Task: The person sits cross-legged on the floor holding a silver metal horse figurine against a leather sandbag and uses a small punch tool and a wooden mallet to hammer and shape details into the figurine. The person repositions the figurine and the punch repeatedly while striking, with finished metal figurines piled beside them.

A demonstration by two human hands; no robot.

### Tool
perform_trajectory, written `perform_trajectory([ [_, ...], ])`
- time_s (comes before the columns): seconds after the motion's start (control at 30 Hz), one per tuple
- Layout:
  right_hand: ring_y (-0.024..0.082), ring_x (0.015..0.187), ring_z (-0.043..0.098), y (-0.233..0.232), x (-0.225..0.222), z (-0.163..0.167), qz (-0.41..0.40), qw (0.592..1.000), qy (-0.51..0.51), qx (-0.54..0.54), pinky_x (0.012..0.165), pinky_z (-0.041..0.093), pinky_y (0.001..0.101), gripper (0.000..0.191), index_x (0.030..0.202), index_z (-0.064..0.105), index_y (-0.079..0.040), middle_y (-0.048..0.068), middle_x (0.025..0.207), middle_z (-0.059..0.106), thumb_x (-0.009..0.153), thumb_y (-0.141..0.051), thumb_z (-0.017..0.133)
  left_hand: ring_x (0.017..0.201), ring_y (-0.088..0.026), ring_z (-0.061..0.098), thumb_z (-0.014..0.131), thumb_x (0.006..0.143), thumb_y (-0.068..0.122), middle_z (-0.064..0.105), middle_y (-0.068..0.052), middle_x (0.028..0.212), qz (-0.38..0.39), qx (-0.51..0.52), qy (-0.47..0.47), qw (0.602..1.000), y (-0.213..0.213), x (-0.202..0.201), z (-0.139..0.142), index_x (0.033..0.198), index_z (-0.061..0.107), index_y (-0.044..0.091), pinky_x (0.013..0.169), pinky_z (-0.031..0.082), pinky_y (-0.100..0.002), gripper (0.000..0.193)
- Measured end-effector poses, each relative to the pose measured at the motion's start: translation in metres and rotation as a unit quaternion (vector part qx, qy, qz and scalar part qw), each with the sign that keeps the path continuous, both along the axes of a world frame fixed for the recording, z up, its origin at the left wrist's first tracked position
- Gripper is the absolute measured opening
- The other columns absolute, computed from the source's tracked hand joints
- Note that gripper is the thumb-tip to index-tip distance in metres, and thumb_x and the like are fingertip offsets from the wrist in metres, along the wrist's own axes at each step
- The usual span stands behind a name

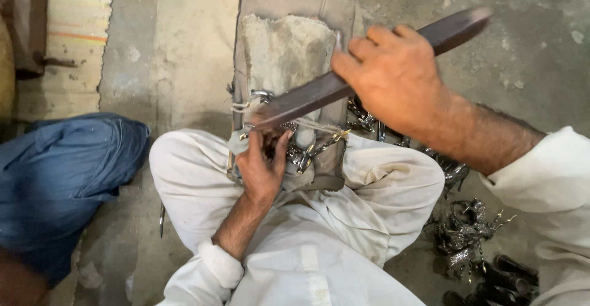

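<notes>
Here, in the head view, we look down on our crossed legs in white trousers [369, 177], seated on a concrete floor [184, 54]. Our right hand [393, 75] is closed around a long dark file [319, 91], gripping it about midway, so one end sticks out past the hand toward the upper right while the other end slants down to the left. That lower end rests on a small shiny metal piece [298, 152], which our left hand [263, 164] pinches shut between thumb and fingers against a worn grey block [289, 47] propped between our knees. The piece lies just under the file's tip, at our left fingertips. A heap of similar shiny metal pieces [461, 232] lies on the floor by our right knee, and a blue cloth [61, 170] lies to our left.
</notes>
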State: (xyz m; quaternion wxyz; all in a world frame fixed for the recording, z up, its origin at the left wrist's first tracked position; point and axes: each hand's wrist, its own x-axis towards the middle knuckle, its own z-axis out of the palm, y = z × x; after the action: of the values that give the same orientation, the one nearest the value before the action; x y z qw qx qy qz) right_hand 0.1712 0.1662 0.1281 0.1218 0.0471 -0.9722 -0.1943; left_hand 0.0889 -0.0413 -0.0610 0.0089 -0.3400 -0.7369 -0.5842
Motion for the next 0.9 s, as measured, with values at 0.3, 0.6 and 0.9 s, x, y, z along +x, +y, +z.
perform_trajectory([
  [0.3,0.021,0.094,0.065,-0.001,-0.003,-0.005,-0.033,0.999,-0.008,-0.014,0.078,0.047,0.0380,0.015,0.099,0.070,-0.016,-0.001,0.096,0.069,0.084,-0.017,0.071,0.054,-0.013,0.060,0.081,0.091,0.008,0.066,-0.009,0.071,0.001,-0.001,-0.014,1.000,0.002,0.001,-0.003,0.111,0.057,-0.004,0.052,0.049,-0.028,0.034],
  [0.6,0.026,0.093,0.065,0.005,-0.007,0.001,-0.026,0.993,0.007,-0.119,0.080,0.051,0.0401,0.028,0.105,0.069,-0.008,0.006,0.097,0.069,0.078,-0.010,0.074,0.055,-0.012,0.059,0.082,0.092,0.007,0.067,-0.008,0.072,-0.009,-0.002,-0.036,0.999,0.004,0.000,-0.005,0.098,0.057,0.001,0.051,0.049,-0.029,0.027],
  [0.9,0.023,0.093,0.066,0.010,-0.006,-0.007,-0.015,1.000,-0.009,-0.016,0.079,0.048,0.0393,0.024,0.100,0.069,-0.015,0.003,0.094,0.069,0.077,-0.019,0.076,0.063,-0.013,0.068,0.079,0.093,0.007,0.074,-0.009,0.082,-0.015,0.013,-0.037,0.999,0.005,0.003,0.003,0.113,0.058,-0.002,0.058,0.054,-0.027,0.030],
])
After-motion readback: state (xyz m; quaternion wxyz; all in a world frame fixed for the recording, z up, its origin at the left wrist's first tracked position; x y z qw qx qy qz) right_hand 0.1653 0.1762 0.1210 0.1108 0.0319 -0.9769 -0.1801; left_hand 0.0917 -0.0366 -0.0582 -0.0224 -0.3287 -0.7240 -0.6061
